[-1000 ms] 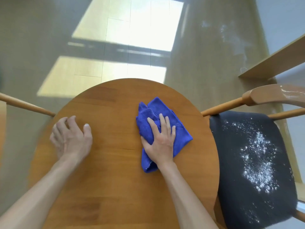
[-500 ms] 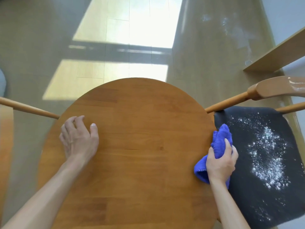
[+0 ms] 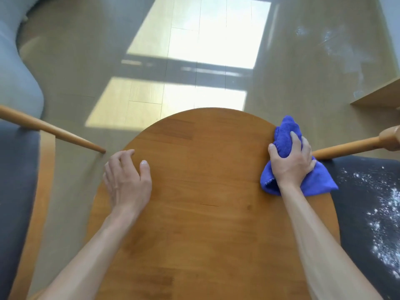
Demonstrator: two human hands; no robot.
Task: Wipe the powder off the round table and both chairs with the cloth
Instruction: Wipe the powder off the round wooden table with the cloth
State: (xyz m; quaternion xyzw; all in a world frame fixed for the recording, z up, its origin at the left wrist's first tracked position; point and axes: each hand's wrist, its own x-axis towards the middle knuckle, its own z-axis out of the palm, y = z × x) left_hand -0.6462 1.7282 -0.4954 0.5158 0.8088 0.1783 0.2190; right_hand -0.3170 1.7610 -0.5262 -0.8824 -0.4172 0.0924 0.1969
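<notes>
Cloth (image 3: 287,139) — apparently bunched — in right hand (image 3: 291,162)

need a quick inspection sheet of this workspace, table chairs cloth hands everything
surface: round table wooden, top shows no powder
job's things: blue cloth bunched at the table's right edge; right chair seat dusted with white powder; left chair seat shows none in its visible part
clutter: nothing seen
hands: right hand grips the cloth; left hand flat on the table
cables: nothing seen
surroundings: floor with pale smears top right, sunlit patches
</notes>
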